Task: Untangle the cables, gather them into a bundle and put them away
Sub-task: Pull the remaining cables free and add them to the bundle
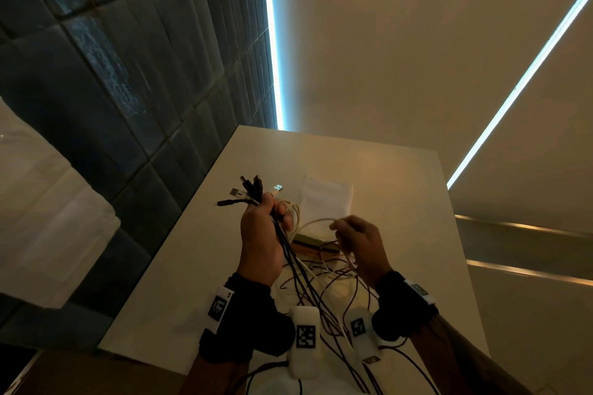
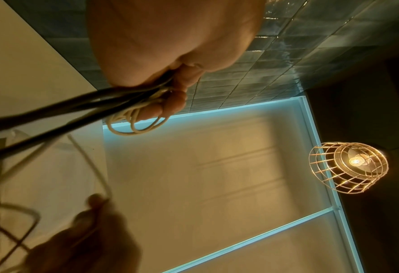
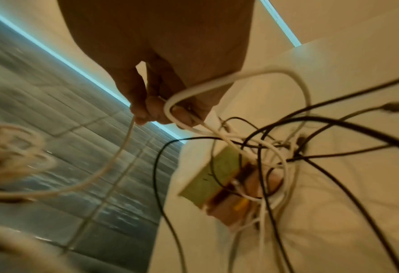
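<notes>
My left hand (image 1: pixel 261 234) is raised above the white table (image 1: pixel 401 176) and grips a bundle of black and white cables (image 1: pixel 253 194), their USB plugs fanning out above the fist. Small white loops (image 2: pixel 135 122) hang under its fingers in the left wrist view. My right hand (image 1: pixel 359 240) pinches a single white cable (image 1: pixel 316 221) that arcs across to the left hand. That white cable (image 3: pixel 217 85) runs through my right fingers (image 3: pixel 151 109). Loose black and white cable lengths (image 1: pixel 324 279) trail down in a tangle onto the table.
A white pouch (image 1: pixel 325 199) lies flat on the table beyond the hands. A green and brown box (image 3: pixel 219 177) sits under the tangle. Dark tiled wall (image 1: pixel 112 74) stands to the left. A caged pendant lamp (image 2: pixel 348 168) hangs overhead.
</notes>
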Motion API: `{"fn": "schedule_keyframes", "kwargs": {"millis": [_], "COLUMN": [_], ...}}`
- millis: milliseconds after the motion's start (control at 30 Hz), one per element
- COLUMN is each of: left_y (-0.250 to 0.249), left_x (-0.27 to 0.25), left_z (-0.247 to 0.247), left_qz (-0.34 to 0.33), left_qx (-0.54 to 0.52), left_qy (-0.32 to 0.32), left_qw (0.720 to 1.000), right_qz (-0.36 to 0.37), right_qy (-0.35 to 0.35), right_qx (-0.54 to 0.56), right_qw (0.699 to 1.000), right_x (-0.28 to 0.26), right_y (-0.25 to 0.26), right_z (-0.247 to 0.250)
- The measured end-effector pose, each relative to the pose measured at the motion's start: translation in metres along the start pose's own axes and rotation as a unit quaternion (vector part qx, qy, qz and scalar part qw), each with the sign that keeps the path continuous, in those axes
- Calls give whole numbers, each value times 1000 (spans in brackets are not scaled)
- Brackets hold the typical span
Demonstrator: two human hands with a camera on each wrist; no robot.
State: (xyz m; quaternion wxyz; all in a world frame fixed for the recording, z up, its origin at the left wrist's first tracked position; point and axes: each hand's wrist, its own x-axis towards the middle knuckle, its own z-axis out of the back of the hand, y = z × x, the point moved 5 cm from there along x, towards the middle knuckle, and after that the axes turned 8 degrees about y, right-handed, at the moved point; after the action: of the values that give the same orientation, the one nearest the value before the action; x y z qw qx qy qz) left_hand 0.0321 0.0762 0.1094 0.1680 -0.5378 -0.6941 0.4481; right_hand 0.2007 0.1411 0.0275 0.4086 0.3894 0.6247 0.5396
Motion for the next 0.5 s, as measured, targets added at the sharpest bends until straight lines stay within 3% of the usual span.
{"fn": "schedule_keyframes", "kwargs": {"millis": [267,500], "left_y": [11,2], "left_x": [-4,-9], "left_z": [-5,-12], "left_qz": [25,26], "left_qx": [83,-3], "left_qy": [-26,35], "left_qw": [996,999], "right_qz": [151,107], "right_qy": [85,171], "right_qx": [0,-3], "right_qw": [985,979], "right_x": [-18,-24], "right_y": [72,58], "right_z": [-39,-47]}}
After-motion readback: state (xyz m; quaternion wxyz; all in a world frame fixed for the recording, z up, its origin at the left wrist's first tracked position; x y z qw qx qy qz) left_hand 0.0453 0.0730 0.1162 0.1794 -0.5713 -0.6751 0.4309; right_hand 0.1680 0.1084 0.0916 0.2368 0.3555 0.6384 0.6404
